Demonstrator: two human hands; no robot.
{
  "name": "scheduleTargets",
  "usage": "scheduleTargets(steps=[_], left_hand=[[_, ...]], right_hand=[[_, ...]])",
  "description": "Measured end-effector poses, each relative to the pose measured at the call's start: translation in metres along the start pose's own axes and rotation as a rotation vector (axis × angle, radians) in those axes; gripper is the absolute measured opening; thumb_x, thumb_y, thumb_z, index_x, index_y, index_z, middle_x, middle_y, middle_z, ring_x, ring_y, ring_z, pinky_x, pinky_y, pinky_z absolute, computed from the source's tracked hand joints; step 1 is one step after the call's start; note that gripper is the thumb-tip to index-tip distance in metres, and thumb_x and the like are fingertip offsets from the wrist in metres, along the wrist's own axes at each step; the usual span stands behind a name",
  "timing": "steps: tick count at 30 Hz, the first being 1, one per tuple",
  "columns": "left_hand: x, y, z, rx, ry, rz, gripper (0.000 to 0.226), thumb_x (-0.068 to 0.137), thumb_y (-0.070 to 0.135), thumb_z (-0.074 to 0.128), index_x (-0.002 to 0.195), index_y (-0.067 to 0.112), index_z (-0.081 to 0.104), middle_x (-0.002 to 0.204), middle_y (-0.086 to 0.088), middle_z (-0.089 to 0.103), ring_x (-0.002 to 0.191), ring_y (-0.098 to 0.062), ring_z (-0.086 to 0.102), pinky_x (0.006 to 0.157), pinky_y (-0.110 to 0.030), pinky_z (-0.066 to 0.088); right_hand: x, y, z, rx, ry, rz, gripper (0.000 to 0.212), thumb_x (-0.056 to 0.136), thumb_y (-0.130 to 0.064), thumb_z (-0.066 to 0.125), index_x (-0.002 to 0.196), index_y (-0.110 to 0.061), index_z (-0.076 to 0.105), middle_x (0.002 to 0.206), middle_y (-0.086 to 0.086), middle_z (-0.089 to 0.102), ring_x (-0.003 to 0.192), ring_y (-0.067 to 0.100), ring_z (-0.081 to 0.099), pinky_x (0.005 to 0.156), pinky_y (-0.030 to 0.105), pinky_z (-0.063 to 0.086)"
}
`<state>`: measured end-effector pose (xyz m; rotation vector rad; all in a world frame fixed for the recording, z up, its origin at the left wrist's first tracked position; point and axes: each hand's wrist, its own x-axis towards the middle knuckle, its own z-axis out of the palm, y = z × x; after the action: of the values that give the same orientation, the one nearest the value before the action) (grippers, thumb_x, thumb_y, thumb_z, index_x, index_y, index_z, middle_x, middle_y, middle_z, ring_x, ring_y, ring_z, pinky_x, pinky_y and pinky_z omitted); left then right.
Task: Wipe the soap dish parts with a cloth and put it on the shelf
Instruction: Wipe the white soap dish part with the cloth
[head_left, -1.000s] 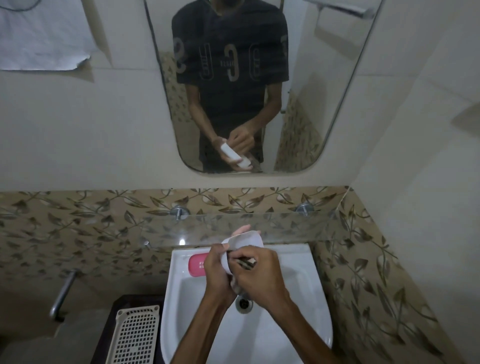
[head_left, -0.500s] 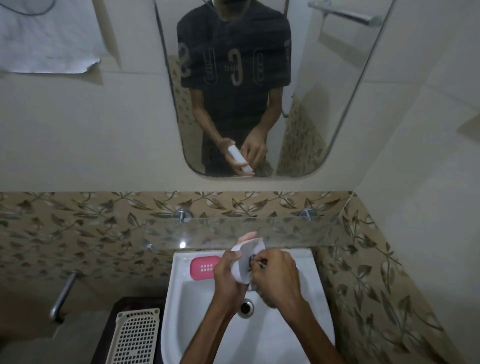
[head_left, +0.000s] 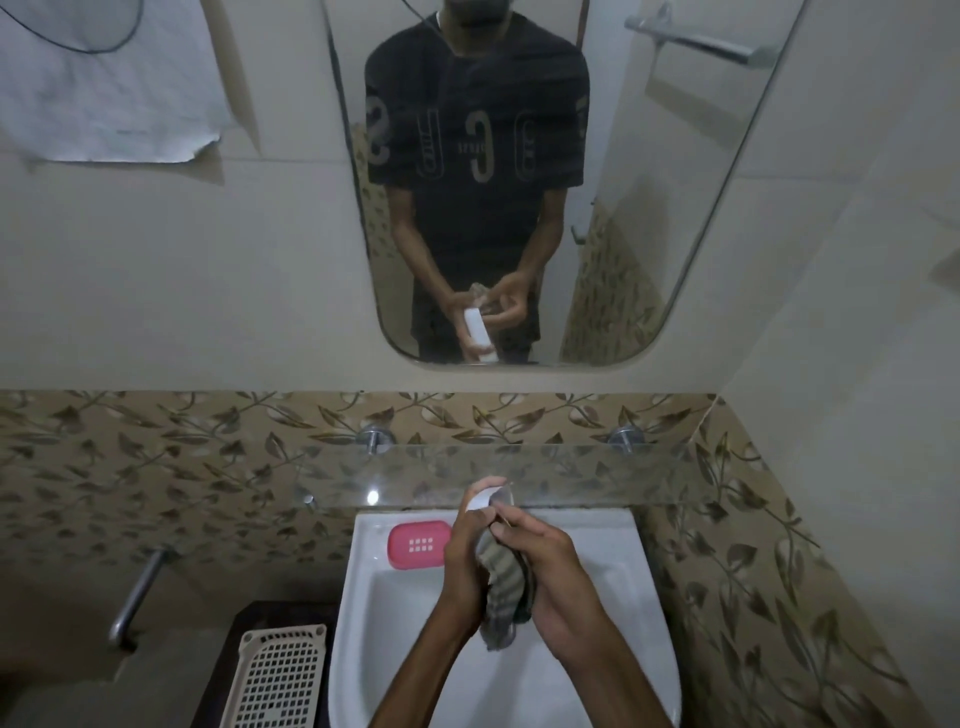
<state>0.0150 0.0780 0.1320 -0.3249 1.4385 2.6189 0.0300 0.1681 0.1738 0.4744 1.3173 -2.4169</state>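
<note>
While we stand over the white sink (head_left: 597, 649), the glass shelf (head_left: 597, 475) lies at twelve o'clock. Our left hand (head_left: 467, 561) has its fingers clamped on the white soap dish part (head_left: 480, 500); our right hand (head_left: 556, 582) grips the striped cloth (head_left: 504, 577) against it. At ten o'clock rests the pink soap dish part (head_left: 418, 543).

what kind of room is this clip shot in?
Almost certainly a small bathroom: a white wash basin under a glass shelf, a wall mirror above it, and leaf-patterned tiles on the walls.
</note>
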Motion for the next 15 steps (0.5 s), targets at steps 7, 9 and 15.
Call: scheduleTargets(steps=[7, 9, 15], left_hand=[[0.009, 0.008, -0.007, -0.136, 0.204, -0.106, 0.056, 0.067, 0.051, 0.080, 0.103, 0.009, 0.071, 0.084, -0.012, 0.069, 0.075, -0.025, 0.068, 0.074, -0.039, 0.053], [0.010, 0.011, -0.007, -0.201, 0.206, -0.194, 0.051, 0.063, 0.056, 0.083, 0.080, 0.009, 0.073, 0.073, -0.012, 0.066, 0.065, -0.026, 0.066, 0.067, -0.037, 0.053], [0.005, 0.010, 0.001, -0.379, 0.096, -0.413, 0.053, 0.081, 0.058, 0.077, 0.075, 0.006, 0.076, 0.073, -0.013, 0.071, 0.066, -0.028, 0.073, 0.061, -0.035, 0.062]], right_hand=[[-0.007, 0.012, -0.006, -0.022, 0.105, -0.246, 0.029, 0.090, 0.008, 0.070, 0.110, -0.011, 0.079, 0.108, 0.008, 0.081, 0.101, 0.024, 0.079, 0.076, 0.024, 0.063], [-0.009, 0.019, -0.011, -0.320, 0.109, -0.471, 0.032, 0.089, 0.005, 0.075, 0.106, -0.021, 0.081, 0.108, -0.002, 0.081, 0.103, 0.016, 0.077, 0.082, 0.021, 0.060], [-0.003, 0.030, -0.012, -0.805, 0.204, -0.967, 0.035, 0.085, 0.005, 0.077, 0.109, -0.020, 0.077, 0.111, -0.006, 0.068, 0.106, 0.004, 0.068, 0.089, 0.014, 0.054]])
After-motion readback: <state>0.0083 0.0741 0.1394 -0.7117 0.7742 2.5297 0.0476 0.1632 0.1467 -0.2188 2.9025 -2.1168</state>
